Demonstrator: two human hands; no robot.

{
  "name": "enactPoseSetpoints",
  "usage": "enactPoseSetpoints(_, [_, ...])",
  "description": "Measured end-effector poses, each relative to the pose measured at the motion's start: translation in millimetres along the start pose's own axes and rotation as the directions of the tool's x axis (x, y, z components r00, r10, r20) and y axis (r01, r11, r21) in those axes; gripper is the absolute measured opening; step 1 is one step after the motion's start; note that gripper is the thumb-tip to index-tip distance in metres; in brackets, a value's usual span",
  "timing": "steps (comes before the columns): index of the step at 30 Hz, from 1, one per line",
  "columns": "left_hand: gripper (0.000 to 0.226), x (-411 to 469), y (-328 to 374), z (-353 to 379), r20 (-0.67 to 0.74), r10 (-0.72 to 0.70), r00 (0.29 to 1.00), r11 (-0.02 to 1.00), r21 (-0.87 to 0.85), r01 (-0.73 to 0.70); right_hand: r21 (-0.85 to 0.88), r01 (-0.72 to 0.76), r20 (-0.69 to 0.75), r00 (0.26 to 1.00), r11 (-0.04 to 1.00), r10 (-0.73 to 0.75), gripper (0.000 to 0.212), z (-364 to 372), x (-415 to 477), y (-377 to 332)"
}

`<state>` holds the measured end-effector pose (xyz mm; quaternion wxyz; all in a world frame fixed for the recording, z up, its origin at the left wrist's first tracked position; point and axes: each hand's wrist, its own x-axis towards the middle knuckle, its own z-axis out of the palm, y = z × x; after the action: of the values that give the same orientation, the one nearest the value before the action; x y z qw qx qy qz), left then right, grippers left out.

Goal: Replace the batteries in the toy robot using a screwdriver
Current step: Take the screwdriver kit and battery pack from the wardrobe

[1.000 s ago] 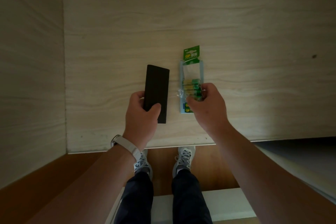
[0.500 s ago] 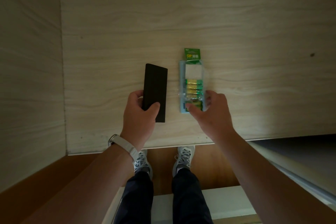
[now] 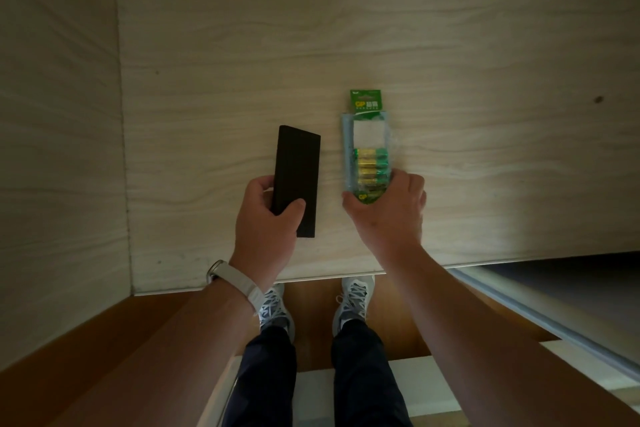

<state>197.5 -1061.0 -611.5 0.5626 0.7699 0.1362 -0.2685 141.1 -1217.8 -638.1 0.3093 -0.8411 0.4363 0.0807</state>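
Head view: pale wood-grain surface (image 3: 450, 45) carrying two items side by side, slightly apart. Left: black slab (image 3: 299, 163), near end gripped by left hand (image 3: 266, 222), fingers (image 3: 258, 184) curled round its left edge, thumb pressed on top. Right: battery pack (image 3: 367, 135), flat on the surface, near end clasped by right hand (image 3: 388, 211), fingers curled over the right edge. Batteries (image 3: 372, 166) stacked in the lower half of the blister.

Likely step: freeing cells. Pin the card flat, peel the blister back, and draw out one cell at a time to avoid spilling.

A matt black slab (image 3: 298, 180) and glossy clear-plastic battery pack (image 3: 367, 152) lie on pale, smooth wood-grain tabletop (image 3: 485, 45).
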Motion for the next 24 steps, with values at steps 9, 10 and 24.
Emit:
enactPoseSetpoints(9, [0.036, -0.2, 1.7, -2.9, 0.008, -0.01, 1.0, 1.0, -0.005, 0.01, 0.11, 0.013, 0.123, 0.992, 0.994, -0.027, 0.079, -21.2, 19.2, 1.5])
enactPoseSetpoints(10, [0.036, -0.6, 1.7, -2.6, 0.008, -0.01, 1.0, 1.0, -0.004, 0.01, 0.157, -0.006, 0.159, 0.987, 0.988, -0.019, 0.082, -24.9, 21.6, 2.3])
enactPoseSetpoints(24, [0.035, -0.5, 9.6, -2.1, 0.046, -0.011, 0.999, 1.0, 0.019, 0.01, 0.397, -0.068, 0.353, 0.932, 0.915, -0.084, 0.039, -47.5, 38.9, 17.2])
